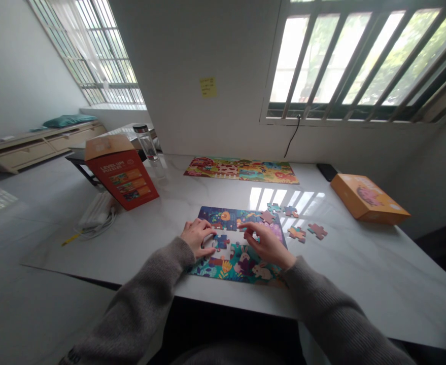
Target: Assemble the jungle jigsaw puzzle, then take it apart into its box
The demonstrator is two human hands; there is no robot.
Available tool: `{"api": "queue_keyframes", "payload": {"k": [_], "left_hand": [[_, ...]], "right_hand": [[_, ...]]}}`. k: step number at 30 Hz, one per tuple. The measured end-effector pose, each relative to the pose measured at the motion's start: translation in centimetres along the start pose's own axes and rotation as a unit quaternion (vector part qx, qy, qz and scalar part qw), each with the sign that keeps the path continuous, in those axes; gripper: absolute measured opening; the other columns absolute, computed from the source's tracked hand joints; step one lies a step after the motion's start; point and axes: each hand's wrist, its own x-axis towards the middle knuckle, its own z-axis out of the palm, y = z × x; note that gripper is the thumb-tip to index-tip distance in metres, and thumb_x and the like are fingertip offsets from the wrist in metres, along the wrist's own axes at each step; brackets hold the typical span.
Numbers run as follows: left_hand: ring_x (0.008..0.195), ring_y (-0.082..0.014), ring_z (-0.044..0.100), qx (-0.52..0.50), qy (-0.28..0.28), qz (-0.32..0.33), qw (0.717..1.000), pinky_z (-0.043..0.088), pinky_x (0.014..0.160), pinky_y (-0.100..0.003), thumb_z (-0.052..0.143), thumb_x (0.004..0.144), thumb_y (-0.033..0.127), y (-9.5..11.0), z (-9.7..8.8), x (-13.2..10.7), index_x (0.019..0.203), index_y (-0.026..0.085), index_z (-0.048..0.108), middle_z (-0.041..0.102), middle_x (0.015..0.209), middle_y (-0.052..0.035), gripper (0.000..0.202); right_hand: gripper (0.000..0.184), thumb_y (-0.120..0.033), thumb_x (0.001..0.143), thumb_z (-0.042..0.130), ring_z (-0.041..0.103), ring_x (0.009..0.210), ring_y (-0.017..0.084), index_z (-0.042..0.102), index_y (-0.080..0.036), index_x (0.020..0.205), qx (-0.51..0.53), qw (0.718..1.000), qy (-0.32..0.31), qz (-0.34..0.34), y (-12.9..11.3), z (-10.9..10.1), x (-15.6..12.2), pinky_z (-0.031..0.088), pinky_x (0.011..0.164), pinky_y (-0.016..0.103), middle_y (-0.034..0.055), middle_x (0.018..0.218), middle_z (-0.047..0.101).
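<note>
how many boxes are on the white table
2: a red box to the left of the partly built puzzle, and an orange box to its right. No others show, though something behind the red box could be hidden.

Daylight from two barred windows (329, 66), room dim.
Panes wash out white; striped glare crosses the table (359, 274); the wall (207, 45) sits grey; edges stretch and soften.
</note>
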Motion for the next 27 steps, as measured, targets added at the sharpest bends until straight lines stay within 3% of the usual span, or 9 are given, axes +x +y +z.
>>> {"api": "queue_keyframes", "payload": {"k": [5, 9, 13, 16, 18, 23, 27], "left_hand": [[0.105, -0.0276, 0.050, -0.004, -0.024, 0.007, 1.000, 0.033, 0.089, -0.040, 0.077, 0.069, 0.039, 0.1, 0.3, 0.8, 0.102, 0.024, 0.069, 0.064, 0.108, -0.0051, 0.037], [0.105, -0.0273, 0.051, -0.016, -0.012, 0.020, 1.000, 0.034, 0.090, -0.040, 0.077, 0.069, 0.037, -0.2, 0.4, 0.9, 0.100, 0.025, 0.069, 0.064, 0.108, -0.0050, 0.035], [0.104, -0.0266, 0.052, -0.047, 0.021, 0.027, 0.998, 0.036, 0.090, -0.039, 0.076, 0.072, 0.040, -0.5, 0.4, 0.5, 0.105, 0.025, 0.070, 0.064, 0.108, -0.0053, 0.036], [0.103, -0.0264, 0.054, -0.063, 0.073, 0.020, 0.995, 0.038, 0.090, -0.039, 0.068, 0.080, 0.040, -0.7, 0.2, 0.5, 0.116, 0.024, 0.067, 0.065, 0.107, -0.0062, 0.039], [0.101, -0.0256, 0.055, -0.067, 0.116, 0.006, 0.991, 0.040, 0.091, -0.039, 0.060, 0.086, 0.036, -0.9, 0.0, 0.6, 0.113, 0.023, 0.067, 0.066, 0.104, -0.0066, 0.031], [0.095, -0.0238, 0.057, -0.057, 0.156, 0.004, 0.986, 0.043, 0.090, -0.038, 0.052, 0.091, 0.028, -1.1, 0.0, 0.8, 0.096, 0.021, 0.069, 0.066, 0.095, -0.0066, 0.019], [0.093, -0.0234, 0.058, -0.050, 0.149, 0.017, 0.987, 0.044, 0.088, -0.038, 0.052, 0.090, 0.026, -1.0, 0.4, 0.8, 0.095, 0.020, 0.069, 0.066, 0.094, -0.0069, 0.019]], "right_hand": [[0.027, -0.019, 0.093, 0.047, 0.060, 0.080, 0.018, 0.063, -0.022, 0.115, -0.004, 1.000, 0.003, -0.003, -0.1, 0.2, -0.1, 0.048, 0.078, 0.033, 0.0033, 0.084, 0.065], [0.027, -0.019, 0.094, 0.048, 0.061, 0.081, 0.017, 0.064, -0.023, 0.115, -0.025, 0.999, 0.015, -0.017, 0.9, -0.4, 0.0, 0.047, 0.079, 0.032, 0.0033, 0.085, 0.066], [0.023, -0.022, 0.094, 0.048, 0.060, 0.081, 0.019, 0.067, -0.021, 0.107, -0.113, 0.992, 0.063, 0.007, 4.3, -3.4, 0.3, 0.045, 0.080, 0.034, 0.0047, 0.084, 0.067], [0.023, -0.024, 0.092, 0.049, 0.059, 0.079, 0.022, 0.071, -0.019, 0.097, -0.210, 0.967, 0.120, 0.074, 7.3, -6.1, 0.4, 0.042, 0.078, 0.035, 0.0069, 0.082, 0.066], [0.024, -0.030, 0.092, 0.050, 0.058, 0.079, 0.023, 0.071, -0.019, 0.093, -0.247, 0.953, 0.131, 0.113, 8.7, -7.1, 0.4, 0.042, 0.077, 0.035, 0.0074, 0.081, 0.065], [0.030, -0.047, 0.086, 0.064, 0.057, 0.092, 0.026, 0.069, -0.020, 0.100, -0.321, 0.934, 0.079, 0.133, 9.5, -5.8, 0.7, 0.041, 0.084, 0.038, 0.0102, 0.096, 0.064], [0.027, -0.046, 0.083, 0.070, 0.055, 0.098, 0.028, 0.069, -0.021, 0.094, -0.327, 0.933, 0.052, 0.142, 9.5, -4.7, 1.1, 0.040, 0.087, 0.039, 0.0097, 0.098, 0.061]]}}
